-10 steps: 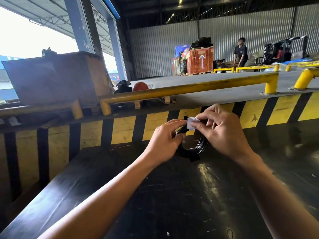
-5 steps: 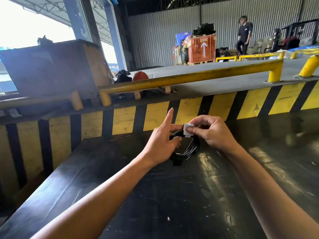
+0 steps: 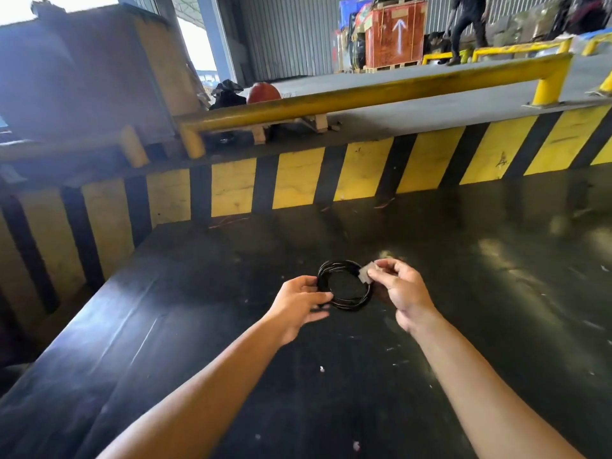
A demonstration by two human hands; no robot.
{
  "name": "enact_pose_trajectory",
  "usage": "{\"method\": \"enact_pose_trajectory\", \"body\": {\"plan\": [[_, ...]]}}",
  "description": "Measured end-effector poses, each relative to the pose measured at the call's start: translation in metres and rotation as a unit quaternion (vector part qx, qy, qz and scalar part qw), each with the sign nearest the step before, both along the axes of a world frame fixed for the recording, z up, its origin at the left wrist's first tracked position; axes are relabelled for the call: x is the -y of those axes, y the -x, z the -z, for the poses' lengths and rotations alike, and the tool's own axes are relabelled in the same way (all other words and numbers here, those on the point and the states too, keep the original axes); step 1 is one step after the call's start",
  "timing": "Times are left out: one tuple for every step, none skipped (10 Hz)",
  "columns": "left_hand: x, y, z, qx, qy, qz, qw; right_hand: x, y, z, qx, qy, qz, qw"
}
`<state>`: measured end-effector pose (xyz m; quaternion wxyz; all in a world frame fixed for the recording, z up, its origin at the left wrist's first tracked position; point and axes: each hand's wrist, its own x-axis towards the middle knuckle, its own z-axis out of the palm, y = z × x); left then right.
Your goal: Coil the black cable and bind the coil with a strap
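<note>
The black cable point(image 3: 344, 304) lies as a round coil on the black table point(image 3: 231, 376), between my two hands. A pale strap point(image 3: 366, 274) is wrapped around the coil's right side. My right hand point(image 3: 402, 291) pinches that strap between thumb and fingers. My left hand point(image 3: 298, 304) is at the coil's left edge, fingers loosely curled and spread, touching or just off the cable; motion blur hides which.
A yellow-and-black striped wall point(image 3: 298, 180) rises behind the table, topped by a yellow guard rail point(image 3: 364, 94). A brown crate point(image 3: 86, 67) stands at the far left. A red crate point(image 3: 394, 34) and a person point(image 3: 467, 24) are in the background.
The coil has come down from being held up in front of the striped wall onto the table. My left hand has loosened from the coil; my right still pinches the strap.
</note>
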<state>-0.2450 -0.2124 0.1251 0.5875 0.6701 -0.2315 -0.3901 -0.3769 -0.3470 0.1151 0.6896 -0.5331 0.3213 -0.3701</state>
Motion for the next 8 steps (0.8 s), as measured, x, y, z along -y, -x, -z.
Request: {"method": "enact_pose_trajectory", "body": {"plan": [[0.000, -0.005, 0.040, 0.003, -0.083, -0.043, 0.996, 0.001, -0.005, 0.055, -0.108, -0.021, -0.042, 0.993], [-0.001, -0.012, 0.078, 0.024, -0.160, -0.053, 0.985, -0.003, -0.010, 0.102, -0.200, -0.038, -0.090, 0.975], [-0.003, -0.014, 0.108, 0.026, -0.213, -0.052, 0.975, -0.007, -0.017, 0.131, -0.244, -0.086, -0.107, 0.960], [-0.003, -0.015, 0.124, 0.020, -0.239, -0.029, 0.970, -0.010, -0.021, 0.144, -0.267, -0.142, -0.107, 0.947], [-0.003, -0.017, 0.133, 0.021, -0.258, 0.003, 0.966, -0.008, -0.026, 0.155, -0.279, -0.145, -0.109, 0.943], [-0.004, -0.022, 0.139, 0.002, -0.264, 0.025, 0.964, -0.005, -0.028, 0.162, -0.297, -0.144, -0.124, 0.936], [-0.003, -0.027, 0.142, 0.002, -0.281, 0.051, 0.958, -0.004, -0.029, 0.156, -0.321, -0.117, -0.146, 0.929], [-0.008, -0.037, 0.134, 0.093, -0.309, 0.038, 0.946, -0.002, -0.033, 0.124, -0.365, -0.014, -0.158, 0.918]]}}
